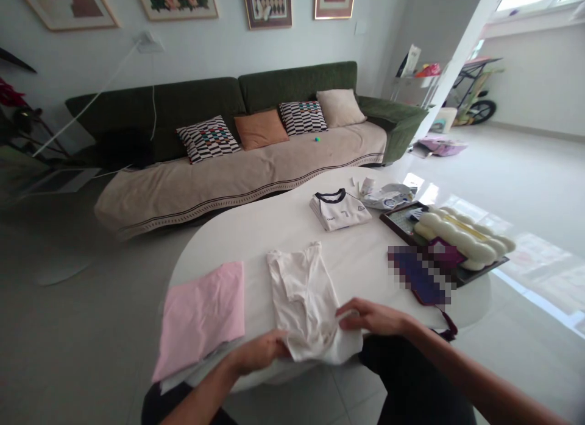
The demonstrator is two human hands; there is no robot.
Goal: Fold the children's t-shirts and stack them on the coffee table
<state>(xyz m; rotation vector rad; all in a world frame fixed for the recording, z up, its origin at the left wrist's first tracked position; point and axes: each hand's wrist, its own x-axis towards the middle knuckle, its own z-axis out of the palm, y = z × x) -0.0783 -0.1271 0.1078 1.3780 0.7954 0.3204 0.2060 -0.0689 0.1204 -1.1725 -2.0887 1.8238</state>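
Observation:
A crumpled white cotton garment (304,297) lies on the white oval table (228,242), its near edge lifted off the tabletop. My left hand (258,352) grips that edge at the lower left. My right hand (372,316) holds the garment's right side between fingers and thumb. To the left, a folded pink cloth (201,318) rests on a white layer near the table's edge, close to my left hand. A folded white jersey with dark collar trim (340,210) lies farther away, beyond both hands.
A dark tray (397,221) holds a cream padded object (457,237) at the table's far right. A pixelated purple item (418,276) lies beside it. A crumpled plastic bag (386,196) sits behind. A green sofa (292,90) stands to the far left.

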